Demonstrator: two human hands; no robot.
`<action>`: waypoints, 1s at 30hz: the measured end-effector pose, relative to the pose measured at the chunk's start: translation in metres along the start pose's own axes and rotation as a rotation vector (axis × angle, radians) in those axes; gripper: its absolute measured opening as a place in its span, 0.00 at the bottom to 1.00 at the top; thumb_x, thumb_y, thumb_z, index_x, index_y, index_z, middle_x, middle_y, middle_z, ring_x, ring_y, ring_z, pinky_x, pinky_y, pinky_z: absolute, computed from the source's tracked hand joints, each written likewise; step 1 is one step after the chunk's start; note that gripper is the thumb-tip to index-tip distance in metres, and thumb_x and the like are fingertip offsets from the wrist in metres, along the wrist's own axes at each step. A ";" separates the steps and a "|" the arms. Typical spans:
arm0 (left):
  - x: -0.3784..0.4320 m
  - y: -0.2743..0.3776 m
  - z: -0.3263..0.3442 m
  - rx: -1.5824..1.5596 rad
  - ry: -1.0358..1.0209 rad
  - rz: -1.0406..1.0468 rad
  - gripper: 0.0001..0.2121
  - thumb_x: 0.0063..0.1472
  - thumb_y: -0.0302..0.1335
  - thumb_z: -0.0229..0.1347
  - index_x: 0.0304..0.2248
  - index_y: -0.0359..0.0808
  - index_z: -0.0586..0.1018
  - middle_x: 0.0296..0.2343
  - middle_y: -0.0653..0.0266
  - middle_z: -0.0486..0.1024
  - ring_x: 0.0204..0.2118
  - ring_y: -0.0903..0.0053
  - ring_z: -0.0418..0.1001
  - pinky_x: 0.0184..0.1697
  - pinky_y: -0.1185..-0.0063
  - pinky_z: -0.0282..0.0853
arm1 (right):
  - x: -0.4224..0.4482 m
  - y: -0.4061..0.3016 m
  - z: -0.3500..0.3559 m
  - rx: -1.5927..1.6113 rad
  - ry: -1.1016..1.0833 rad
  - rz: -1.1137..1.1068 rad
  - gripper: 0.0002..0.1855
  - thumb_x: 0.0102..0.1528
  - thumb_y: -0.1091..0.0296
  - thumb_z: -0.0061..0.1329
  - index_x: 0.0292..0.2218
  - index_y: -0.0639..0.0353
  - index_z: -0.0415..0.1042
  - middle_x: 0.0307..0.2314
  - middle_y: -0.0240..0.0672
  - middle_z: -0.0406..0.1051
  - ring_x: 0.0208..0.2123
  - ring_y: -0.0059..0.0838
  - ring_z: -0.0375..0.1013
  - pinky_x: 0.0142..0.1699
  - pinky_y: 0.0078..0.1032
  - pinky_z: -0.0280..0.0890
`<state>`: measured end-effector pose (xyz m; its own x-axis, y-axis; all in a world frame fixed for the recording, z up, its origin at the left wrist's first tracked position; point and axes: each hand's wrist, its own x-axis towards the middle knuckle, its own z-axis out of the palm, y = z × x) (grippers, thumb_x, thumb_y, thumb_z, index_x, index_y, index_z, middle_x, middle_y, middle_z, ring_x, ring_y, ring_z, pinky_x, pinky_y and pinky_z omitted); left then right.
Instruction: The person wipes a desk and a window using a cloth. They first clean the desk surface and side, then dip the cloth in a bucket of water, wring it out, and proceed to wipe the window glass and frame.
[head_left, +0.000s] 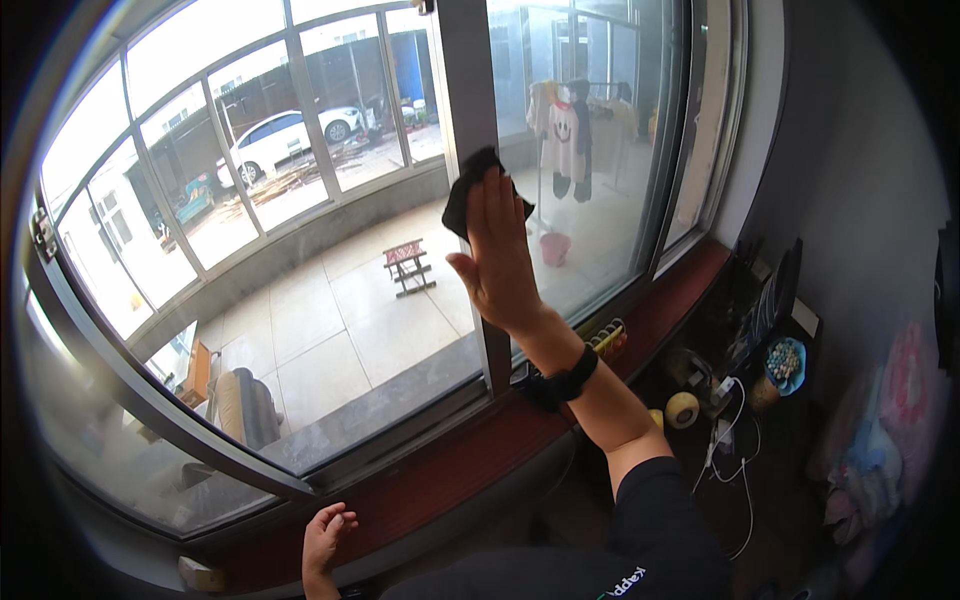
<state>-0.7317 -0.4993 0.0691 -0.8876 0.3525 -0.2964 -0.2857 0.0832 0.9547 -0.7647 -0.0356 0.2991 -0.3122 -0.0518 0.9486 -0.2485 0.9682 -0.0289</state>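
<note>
My right hand (499, 255) is raised with its palm flat over a black cloth (469, 199), which lies against the upright frame (472, 75) between two glass window panes. The cloth sticks out past the fingertips and to the left of the fingers. A dark band circles the right wrist. Low down at the left, my left hand (326, 532) hovers by the dark red wooden windowsill (442, 469), its fingers loosely curled and nothing seen in them. Whether it touches the sill I cannot tell.
On the right, a dark desk bears white cables (742, 465), a round yellow object (682, 410) and a blue-wrapped bundle (785, 365). A spiral-bound item (606, 337) lies on the sill. A small pale block (200, 574) sits at lower left. Beyond the glass are a folding stool (406, 262) and hanging clothes (566, 139).
</note>
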 end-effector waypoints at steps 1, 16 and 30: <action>0.003 -0.001 0.001 -0.004 -0.007 0.012 0.15 0.59 0.27 0.49 0.44 0.29 0.68 0.33 0.57 0.74 0.33 0.75 0.74 0.37 0.81 0.69 | 0.021 0.005 -0.007 -0.004 0.004 -0.012 0.38 0.58 0.47 0.29 0.56 0.71 0.40 0.56 0.59 0.38 0.59 0.56 0.38 0.59 0.49 0.38; 0.020 0.029 0.041 -0.105 0.032 0.090 0.13 0.61 0.26 0.47 0.44 0.32 0.69 0.35 0.60 0.73 0.36 0.76 0.72 0.41 0.81 0.69 | 0.222 0.051 -0.057 -0.109 0.294 -0.454 0.35 0.55 0.50 0.40 0.54 0.69 0.47 0.53 0.59 0.46 0.56 0.55 0.46 0.58 0.44 0.43; 0.035 0.041 0.056 -0.027 0.123 0.179 0.13 0.60 0.26 0.47 0.44 0.32 0.70 0.33 0.62 0.75 0.32 0.80 0.72 0.34 0.85 0.67 | 0.300 0.151 -0.092 -0.115 0.417 -0.449 0.24 0.60 0.56 0.26 0.48 0.68 0.58 0.49 0.56 0.54 0.52 0.53 0.54 0.56 0.42 0.51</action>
<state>-0.7543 -0.4308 0.0997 -0.9619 0.2433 -0.1250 -0.1279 0.0039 0.9918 -0.8116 0.1178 0.6087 0.1903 -0.3828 0.9040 -0.1643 0.8954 0.4138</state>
